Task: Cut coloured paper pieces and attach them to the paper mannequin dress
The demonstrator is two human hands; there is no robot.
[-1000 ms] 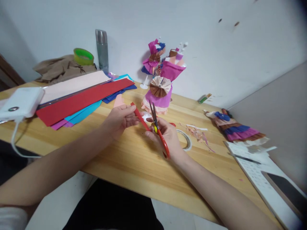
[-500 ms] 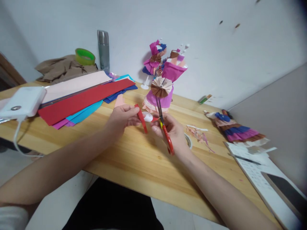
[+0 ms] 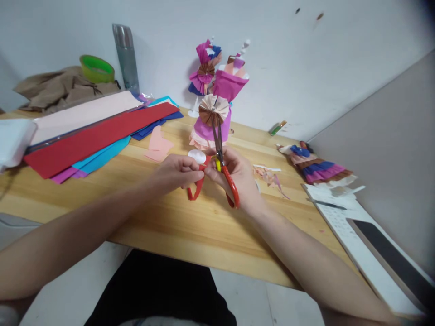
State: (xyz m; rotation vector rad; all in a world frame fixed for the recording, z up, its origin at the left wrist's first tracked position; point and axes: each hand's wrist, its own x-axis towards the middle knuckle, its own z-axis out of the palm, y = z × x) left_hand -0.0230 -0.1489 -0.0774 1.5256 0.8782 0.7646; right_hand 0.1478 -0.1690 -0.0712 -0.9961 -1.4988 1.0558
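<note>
The left hand (image 3: 175, 174) pinches the upper end of a red paper strip (image 3: 200, 186) between thumb and fingers, and the strip curls down in a hook toward the wooden table (image 3: 190, 226). Just beside it, the right hand (image 3: 239, 179) grips red-handled scissors (image 3: 228, 183), fingers closed through the loops, blades nearly together and pointing up and away. A white disc (image 3: 197, 156) lies just behind the hands, in front of a standing paper-dress doll (image 3: 212, 124). Coloured paper sheets (image 3: 95, 131) lie well to the left.
</note>
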